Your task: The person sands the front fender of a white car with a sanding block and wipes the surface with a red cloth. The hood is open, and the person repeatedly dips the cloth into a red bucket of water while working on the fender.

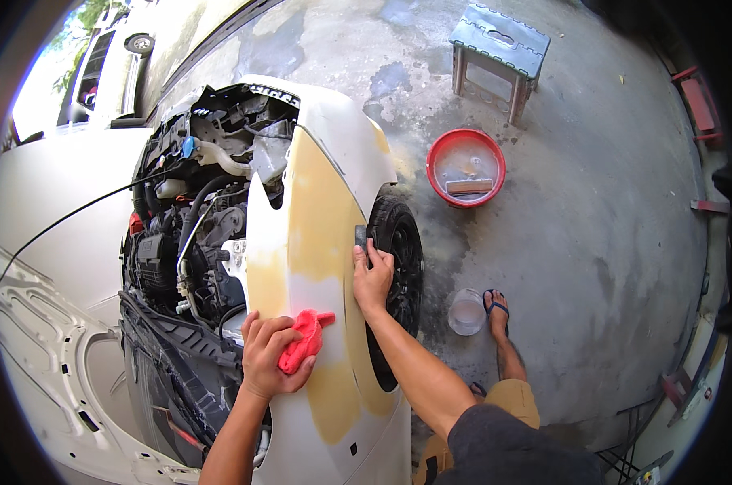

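Observation:
My left hand (pixel 273 360) is closed on a red cloth (pixel 303 339) resting on the car's fender (pixel 317 202), which is white with pale yellow filler patches. Above it and to the right, my right hand (pixel 371 275) holds a small dark grey pad (pixel 360 235) against the fender's edge over the wheel arch. The black tire (pixel 410 267) sits just right of that hand. Left of the fender, the open engine bay (pixel 184 242) shows hoses and dark parts.
A red bucket (pixel 430 162) of cloudy water holding a block, a small clear tub (pixel 467 311) by my sandalled foot (pixel 497 311), and a folding step stool (pixel 499 44) stand on concrete. A detached white panel (pixel 42 202) lies left. Red metal pieces (pixel 697 105) line the right side.

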Demonstrator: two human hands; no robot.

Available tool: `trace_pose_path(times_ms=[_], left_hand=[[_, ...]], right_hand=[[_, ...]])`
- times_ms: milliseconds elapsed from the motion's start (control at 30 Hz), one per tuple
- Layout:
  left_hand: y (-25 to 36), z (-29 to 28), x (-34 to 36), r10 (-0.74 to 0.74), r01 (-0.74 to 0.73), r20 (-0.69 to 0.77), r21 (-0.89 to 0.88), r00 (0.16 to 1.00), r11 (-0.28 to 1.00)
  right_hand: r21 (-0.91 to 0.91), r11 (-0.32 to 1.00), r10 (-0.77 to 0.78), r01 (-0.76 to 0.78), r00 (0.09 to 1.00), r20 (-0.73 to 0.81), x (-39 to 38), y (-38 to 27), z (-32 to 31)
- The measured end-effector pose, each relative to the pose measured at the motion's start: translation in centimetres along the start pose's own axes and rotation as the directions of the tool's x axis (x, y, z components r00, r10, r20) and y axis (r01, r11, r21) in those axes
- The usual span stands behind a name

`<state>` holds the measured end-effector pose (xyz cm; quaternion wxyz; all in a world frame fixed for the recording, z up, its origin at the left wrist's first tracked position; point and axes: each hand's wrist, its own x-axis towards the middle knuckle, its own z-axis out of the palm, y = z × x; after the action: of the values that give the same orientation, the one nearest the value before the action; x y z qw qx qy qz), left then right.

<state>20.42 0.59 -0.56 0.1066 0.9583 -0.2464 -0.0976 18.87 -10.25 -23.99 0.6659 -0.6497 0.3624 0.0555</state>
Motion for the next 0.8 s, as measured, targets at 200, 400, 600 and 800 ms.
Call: trace_pose_path(times_ms=[200,400,600,800], left_hand=[[0.1,-0.1,0.0,-0.016,0.016,-0.004,-0.029,1.000,0.999],[-0.1,-0.1,0.1,-0.017,0.017,-0.009,-0.023,1.000,1.000],[-0.1,-0.5,-0.3,-0.031,0.030,-0.003,-0.038,1.000,0.999],[-0.3,-0.6,-0.3,-0.012,0.009,-0.048,-0.061,0.999,0.998]], right_hand=[[0.049,0.995,-0.086,0.088,0.995,-0.042,-2.2,-0.7,-0.1],[0.034,0.997,-0.067,0.069,0.996,-0.051,-0.7,-0.1,0.7],[0.008,0.997,0.077,-0.077,0.997,-0.030,1.9,0.5,1.5],[0.047,0.999,0.019,-0.020,1.000,0.016,0.1,1.4,0.8]])
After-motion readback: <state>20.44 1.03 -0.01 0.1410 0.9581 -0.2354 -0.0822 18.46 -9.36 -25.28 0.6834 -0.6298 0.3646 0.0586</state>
